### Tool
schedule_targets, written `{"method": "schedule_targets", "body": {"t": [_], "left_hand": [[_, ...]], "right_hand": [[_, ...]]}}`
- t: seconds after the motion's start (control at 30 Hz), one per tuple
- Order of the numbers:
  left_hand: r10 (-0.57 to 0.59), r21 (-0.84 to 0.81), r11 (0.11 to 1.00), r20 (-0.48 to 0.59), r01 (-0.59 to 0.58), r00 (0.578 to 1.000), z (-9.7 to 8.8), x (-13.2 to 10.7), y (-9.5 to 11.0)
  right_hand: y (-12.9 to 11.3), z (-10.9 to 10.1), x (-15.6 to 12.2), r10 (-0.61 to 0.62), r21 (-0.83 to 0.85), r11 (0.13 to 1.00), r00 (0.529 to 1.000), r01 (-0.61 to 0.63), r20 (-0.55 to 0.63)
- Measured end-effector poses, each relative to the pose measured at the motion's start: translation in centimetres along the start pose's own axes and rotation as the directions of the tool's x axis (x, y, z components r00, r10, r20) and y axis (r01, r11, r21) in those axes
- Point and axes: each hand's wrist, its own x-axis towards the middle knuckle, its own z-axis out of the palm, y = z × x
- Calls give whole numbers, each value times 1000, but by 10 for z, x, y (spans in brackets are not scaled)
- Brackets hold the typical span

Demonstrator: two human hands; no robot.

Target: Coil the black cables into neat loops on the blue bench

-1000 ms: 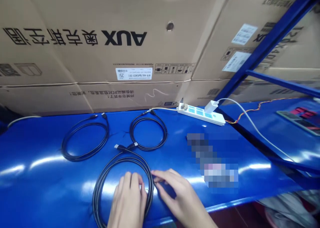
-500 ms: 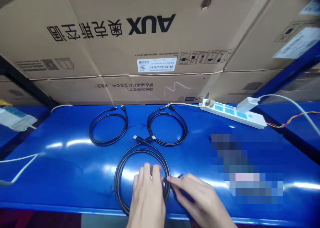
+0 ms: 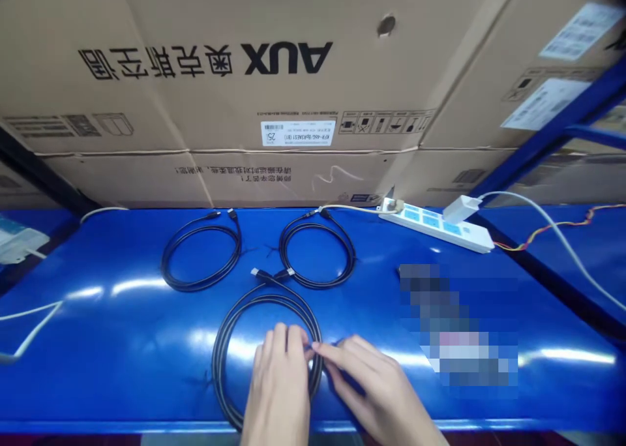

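A coiled black cable (image 3: 218, 361) with HDMI-like plugs lies on the blue shelf nearest to me. My left hand (image 3: 280, 374) reaches over the coil, its fingers curled closed at the coil's right side, gripping the cable there. From the right, my right hand (image 3: 364, 374) meets it, forefinger stretched to the left hand's fingertips and the fingers closed in a pinch. Whatever small thing is between those fingertips is hidden. A thin dark tie (image 3: 206, 381) sticks out from the coil's left side. The plug ends (image 3: 271, 274) cross at the top.
Behind lie two more coiled black cables, a left coil (image 3: 163, 260) and a right coil (image 3: 353, 257). A white power strip (image 3: 440, 227) with an adapter stands at the back right. A blurred-out object (image 3: 454, 328) lies on the right. A large carton (image 3: 205, 100) rises behind the blue shelf (image 3: 122, 355).
The view has shifted slightly, so everything sits a little further left. My hands keep their place at the near coil's right side, with only small finger movement.
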Motion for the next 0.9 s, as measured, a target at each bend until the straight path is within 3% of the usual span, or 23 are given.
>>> {"method": "schedule_targets", "body": {"t": [0.27,0.47,0.6,0.9], "left_hand": [[35,254,967,-30,-26,999,3,-5,5],[0,285,958,-30,8,1000,-2,0,7],[69,358,933,-63,-42,996,-5,1,9],[86,209,975,-40,-76,995,-1,3,-1]], "right_hand": [[4,1,1,-37,-33,999,999,38,27],[3,2,0,-23,-49,998,1000,24,20],[2,2,2,-19,-36,999,1000,19,10],[-4,-2,4,80,67,994,997,-81,21]]}}
